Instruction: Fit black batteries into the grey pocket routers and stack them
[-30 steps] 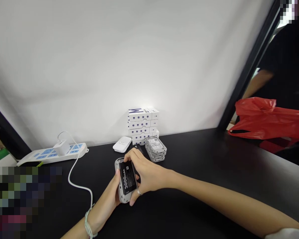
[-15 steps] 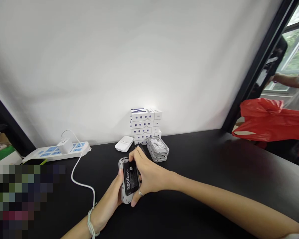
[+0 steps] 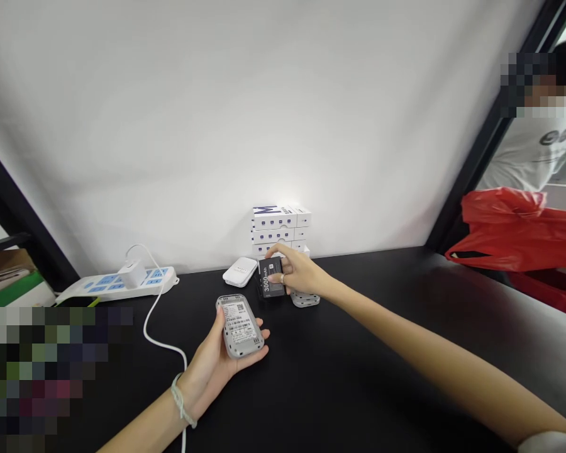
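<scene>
My left hand [image 3: 212, 368] cradles a small grey device [image 3: 239, 324] with its back open and a label showing in the empty bay. My right hand [image 3: 298, 272] is stretched forward and pinches a black battery [image 3: 270, 277] marked 3000mAh, held just above the table near a stack of grey devices [image 3: 305, 298] that my hand mostly hides. A white device [image 3: 240, 272] lies flat to the battery's left. Behind them a stack of white boxes [image 3: 279, 228] stands against the wall.
A white power strip [image 3: 117, 284] with a charger plugged in lies at the left, and its white cable [image 3: 158, 327] runs toward my left wrist. A red plastic bag [image 3: 514, 229] sits at the right edge of the black table [image 3: 382, 352]. Another person stands beyond it.
My right hand lifted the black battery out of the grey device and carried it forward to the stacks. My left hand turned the device so its empty bay faces up.
</scene>
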